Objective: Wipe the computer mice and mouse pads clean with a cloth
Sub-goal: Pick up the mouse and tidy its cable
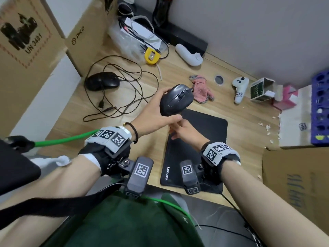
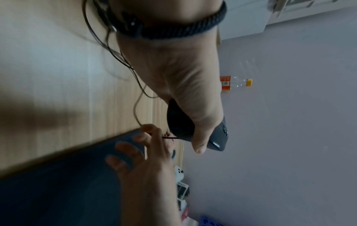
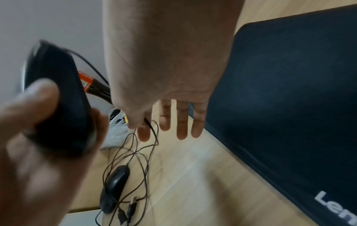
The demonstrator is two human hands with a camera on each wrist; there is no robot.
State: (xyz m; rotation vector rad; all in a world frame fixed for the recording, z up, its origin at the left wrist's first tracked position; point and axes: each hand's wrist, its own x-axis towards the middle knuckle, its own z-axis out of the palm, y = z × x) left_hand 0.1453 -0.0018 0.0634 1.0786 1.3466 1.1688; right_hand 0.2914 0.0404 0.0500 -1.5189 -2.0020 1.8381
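Observation:
My left hand [image 1: 156, 109] grips a dark grey wired mouse [image 1: 176, 98] and holds it up above the desk, top side towards me. The thumb lies along its near side [image 2: 201, 137]. Just below it, my right hand [image 1: 179, 131] pinches the mouse's thin cable [image 3: 152, 130] between thumb and index finger, the other fingers [image 3: 181, 122] straight. Under both hands lies a black Lenovo mouse pad [image 1: 208, 139]. A second black wired mouse [image 1: 102, 81] sits at the far left among loops of cable. A crumpled pink cloth [image 1: 201, 90] lies on the desk beyond the held mouse.
Cardboard boxes [image 1: 26, 41] stand along the left, another [image 1: 295, 184] at the near right. Two white controllers [image 1: 188, 54] [image 1: 239, 88], a yellow tape measure [image 1: 151, 56], a small open carton [image 1: 260, 90] and a blue rack [image 1: 320, 107] crowd the back and right. Loose cable [image 1: 124, 97] covers the left desk.

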